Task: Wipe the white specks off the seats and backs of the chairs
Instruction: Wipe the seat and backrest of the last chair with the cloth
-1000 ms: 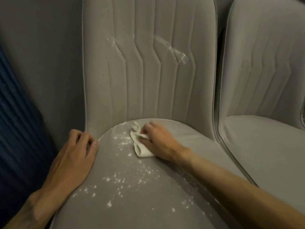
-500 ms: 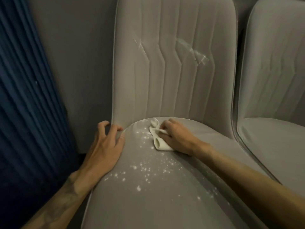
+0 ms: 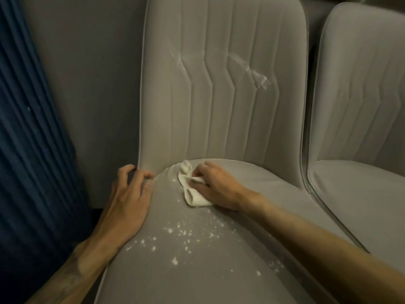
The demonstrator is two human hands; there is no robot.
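Note:
A grey padded chair [image 3: 219,270] fills the middle of the view. White specks [image 3: 182,234] lie scattered over the front half of its seat, and white smears [image 3: 256,75] mark its ribbed back. My right hand [image 3: 215,186] presses a crumpled white cloth [image 3: 191,190] onto the rear left of the seat, near the joint with the back. My left hand [image 3: 128,205] rests flat on the seat's left edge, fingers curled at the corner of the back.
A second grey chair [image 3: 359,194] stands close on the right, its seat and back showing no specks. A dark blue pleated curtain [image 3: 28,150] hangs on the left, with a grey wall [image 3: 87,73] behind the chairs.
The view has shifted left, so the chairs sit further right in the frame. My right hand has slid the cloth slightly forward, and the specks near the seat's rear left are fewer.

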